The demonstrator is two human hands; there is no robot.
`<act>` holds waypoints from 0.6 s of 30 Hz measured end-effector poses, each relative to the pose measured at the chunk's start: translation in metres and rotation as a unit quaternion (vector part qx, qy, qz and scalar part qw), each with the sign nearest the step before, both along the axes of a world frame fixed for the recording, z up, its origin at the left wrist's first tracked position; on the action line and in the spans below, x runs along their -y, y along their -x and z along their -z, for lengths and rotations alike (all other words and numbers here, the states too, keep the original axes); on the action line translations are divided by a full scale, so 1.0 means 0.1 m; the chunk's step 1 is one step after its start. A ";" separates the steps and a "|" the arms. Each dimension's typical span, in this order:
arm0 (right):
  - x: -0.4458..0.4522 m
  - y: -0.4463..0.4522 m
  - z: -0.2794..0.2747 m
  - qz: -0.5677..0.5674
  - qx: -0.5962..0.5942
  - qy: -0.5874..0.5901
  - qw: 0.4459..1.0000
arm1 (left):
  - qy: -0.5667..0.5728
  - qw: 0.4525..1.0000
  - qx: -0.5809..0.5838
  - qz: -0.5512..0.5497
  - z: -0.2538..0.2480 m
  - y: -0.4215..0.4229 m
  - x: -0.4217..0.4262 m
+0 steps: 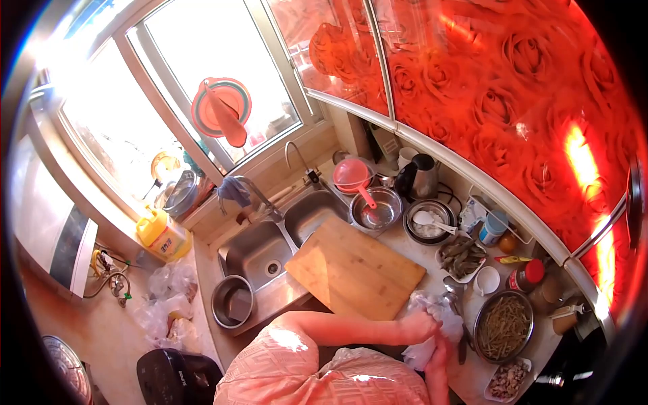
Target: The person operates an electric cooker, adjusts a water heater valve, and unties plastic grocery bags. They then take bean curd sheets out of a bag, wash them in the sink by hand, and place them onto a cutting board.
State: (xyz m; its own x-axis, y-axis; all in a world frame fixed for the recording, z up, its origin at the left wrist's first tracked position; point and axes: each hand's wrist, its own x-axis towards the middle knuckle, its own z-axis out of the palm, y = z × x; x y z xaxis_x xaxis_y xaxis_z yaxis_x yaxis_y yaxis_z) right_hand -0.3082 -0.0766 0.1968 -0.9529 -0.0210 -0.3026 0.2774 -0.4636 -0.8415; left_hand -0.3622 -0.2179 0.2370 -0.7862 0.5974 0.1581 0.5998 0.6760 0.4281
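Observation:
A crumpled clear plastic bag (446, 310) bunches up at the right end of the counter's front edge. My left hand (421, 328) is closed on it, with the forearm stretched across in front of my body. Close beside it, my right hand (441, 350) also grips the bag, and some of the plastic hangs below both hands. What the bag contains, if anything, cannot be made out. Just left of the bag lies a wooden cutting board (358, 266), partly over the sink edge. A knife (462, 352) appears to lie to the right of the bag.
Shredded food fills a metal bowl (503, 327) on the right, near a tray of chopped pieces (507, 380) and a dish of shrimp (462, 256). Behind the board stand a metal bowl (376, 208) and a kettle (424, 177). A double sink (251, 251) with a pot (233, 302) is left.

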 end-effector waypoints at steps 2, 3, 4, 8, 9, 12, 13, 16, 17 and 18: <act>0.03 0.00 -0.04 0.013 0.015 -0.016 1.000 | 0.097 0.993 -0.060 -0.005 -0.08 -0.10 -0.05; 0.05 -0.01 -0.02 0.011 0.015 -0.015 1.000 | 0.099 0.993 -0.060 -0.007 -0.07 -0.12 -0.06; 0.08 -0.02 0.02 0.031 0.015 -0.010 0.999 | 0.138 0.987 -0.075 0.015 -0.06 -0.14 -0.07; 0.09 0.01 0.10 0.033 0.002 -0.036 0.999 | 0.176 0.974 -0.128 0.068 -0.08 -0.12 -0.02; 0.09 0.01 0.10 0.032 0.003 -0.034 0.999 | 0.177 0.974 -0.127 0.067 -0.08 -0.12 -0.02; 0.11 0.04 0.11 0.030 0.016 -0.032 0.999 | 0.178 0.978 -0.097 0.051 -0.01 -0.08 0.00; 0.10 0.06 0.16 0.025 0.020 -0.014 0.999 | 0.155 0.982 -0.096 0.050 0.03 -0.06 0.01; 0.08 0.05 0.18 0.023 0.025 -0.008 0.999 | 0.113 0.988 -0.092 0.043 0.15 -0.05 0.02; 0.09 0.06 0.15 0.024 0.027 -0.020 0.999 | 0.094 0.991 -0.091 0.036 0.19 -0.04 0.02; 0.09 0.06 0.15 0.025 0.027 -0.019 0.999 | 0.094 0.991 -0.090 0.037 0.21 -0.01 0.02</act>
